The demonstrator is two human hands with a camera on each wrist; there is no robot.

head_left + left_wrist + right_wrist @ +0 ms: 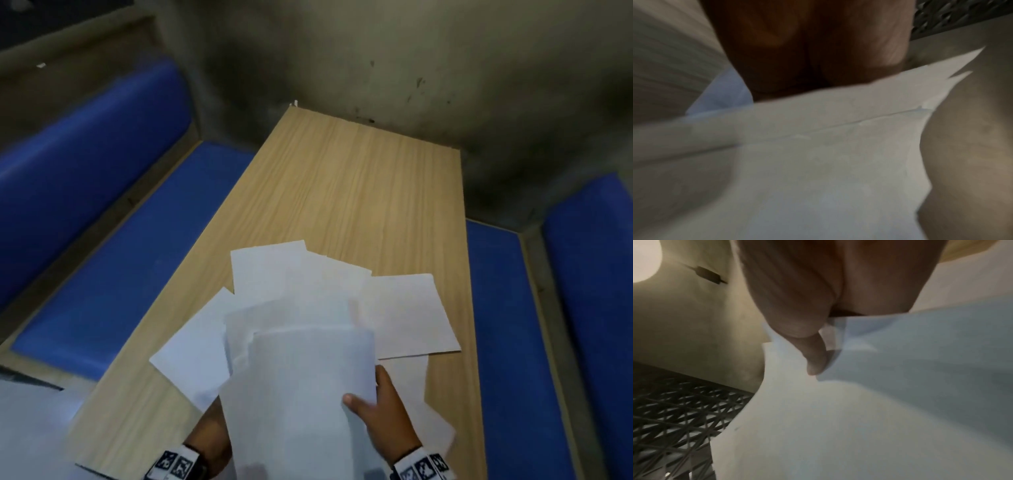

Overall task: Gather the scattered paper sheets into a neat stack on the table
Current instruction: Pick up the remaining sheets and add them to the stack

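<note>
Head view, lower center: right hand pinches paper bunch, left hand mostly hidden under it, grip unclear; other sheets on table.

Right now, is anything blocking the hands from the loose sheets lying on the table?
Only the held bundle of sheets, gripped by the right hand and left hand, overhangs the loose sheets. Otherwise nothing visible on the table stands in the way.

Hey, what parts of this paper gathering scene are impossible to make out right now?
- Left hand: head view, fingers hidden under the held sheets.
- Sheet count: overlaps hide it.
- Any print on the loose sheets: too faint.
- Left wrist view: blurred.
- Right hand: fingers hidden behind sheets.
</note>
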